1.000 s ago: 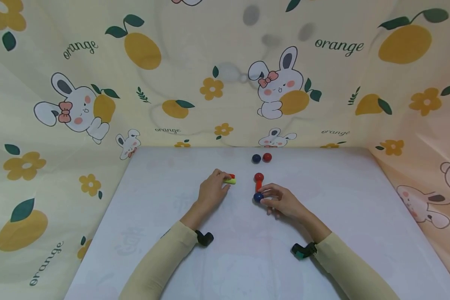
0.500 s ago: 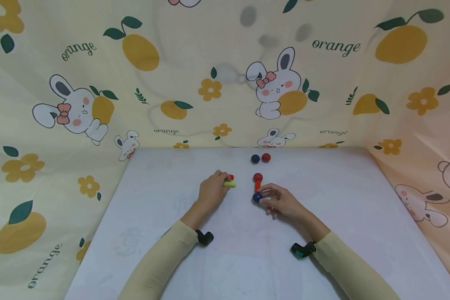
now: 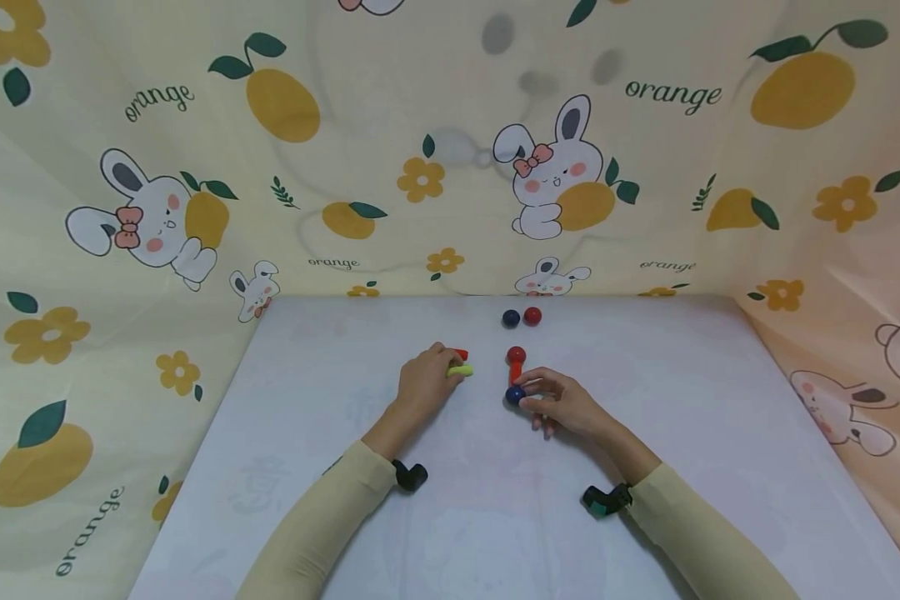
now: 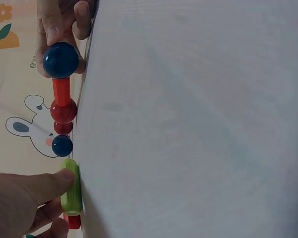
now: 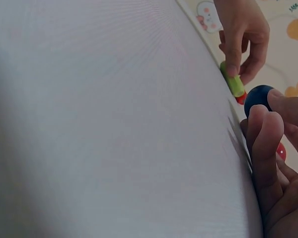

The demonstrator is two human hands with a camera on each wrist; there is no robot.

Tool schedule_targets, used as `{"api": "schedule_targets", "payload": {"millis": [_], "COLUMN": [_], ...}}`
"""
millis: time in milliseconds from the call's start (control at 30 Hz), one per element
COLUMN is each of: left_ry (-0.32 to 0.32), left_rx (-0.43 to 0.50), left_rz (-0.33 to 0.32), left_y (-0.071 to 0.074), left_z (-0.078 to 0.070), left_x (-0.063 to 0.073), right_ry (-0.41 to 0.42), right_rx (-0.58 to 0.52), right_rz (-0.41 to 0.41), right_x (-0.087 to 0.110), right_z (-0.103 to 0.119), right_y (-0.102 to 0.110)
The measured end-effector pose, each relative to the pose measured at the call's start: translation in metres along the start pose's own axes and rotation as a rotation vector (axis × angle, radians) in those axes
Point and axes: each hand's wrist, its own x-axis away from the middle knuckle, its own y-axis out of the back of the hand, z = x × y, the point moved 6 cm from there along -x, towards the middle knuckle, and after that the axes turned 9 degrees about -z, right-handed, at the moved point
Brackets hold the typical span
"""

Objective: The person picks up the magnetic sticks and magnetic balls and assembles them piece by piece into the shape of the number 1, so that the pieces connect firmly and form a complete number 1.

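Observation:
My left hand (image 3: pixel 426 377) pinches a yellow-green rod (image 4: pixel 71 191) between thumb and fingers, low over the table. Just beyond that rod lies a short red rod (image 3: pixel 461 355), partly hidden by the fingers. On the right, my right hand (image 3: pixel 567 402) holds a dark blue ball (image 3: pixel 515 395) with thumb and fingertips. This ball sits at the near end of another red rod (image 3: pixel 516 370), whose far end meets a red ball (image 3: pixel 517 356). In the right wrist view the fingers cover most of that red rod.
Farther back on the white table (image 3: pixel 450 533) stand a second dark blue ball (image 3: pixel 511 318) and a second red ball (image 3: pixel 532 316), side by side. A printed cloth (image 3: pixel 375 167) rises behind the table and along both sides.
The yellow-green rod has shifted slightly toward me in my left fingers, opening a small gap from the red rod beside it. My right hand keeps its hold on the blue ball.

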Motion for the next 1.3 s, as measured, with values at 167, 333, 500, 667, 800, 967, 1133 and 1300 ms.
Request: {"api": "schedule_targets", "payload": {"millis": [167, 333, 500, 667, 800, 967, 1133, 1300], "left_ry": [0.004, 0.023, 0.047, 0.075, 0.095, 0.102, 0.114, 0.158], "left_rx": [-0.019, -0.019, 0.029, 0.062, 0.098, 0.184, 0.255, 0.276], "left_rz": [0.025, 0.038, 0.054, 0.058, 0.076, 0.109, 0.13, 0.173], "left_y": [0.0, 0.0, 0.0, -0.001, -0.002, 0.002, 0.003, 0.001], "left_z": [-0.002, -0.003, -0.001, 0.001, 0.0, -0.006, -0.01, -0.013], "left_x": [0.0, 0.0, 0.001, 0.003, 0.007, 0.014, 0.02, 0.023], "right_ry": [-0.001, 0.001, -0.004, -0.006, -0.006, -0.013, -0.025, -0.013], "right_rx": [0.004, 0.004, 0.005, 0.006, -0.001, -0.007, -0.005, -0.001], "right_rz": [0.001, 0.004, 0.005, 0.006, 0.009, 0.012, 0.011, 0.014], "right_x": [0.0, 0.0, -0.001, -0.002, -0.003, -0.003, -0.003, -0.002], "right_z": [0.0, 0.0, -0.001, -0.001, -0.002, -0.002, -0.001, 0.0], "right_y": [0.0, 0.0, 0.0, 0.0, 0.0, 0.0, 0.001, 0.001]}}
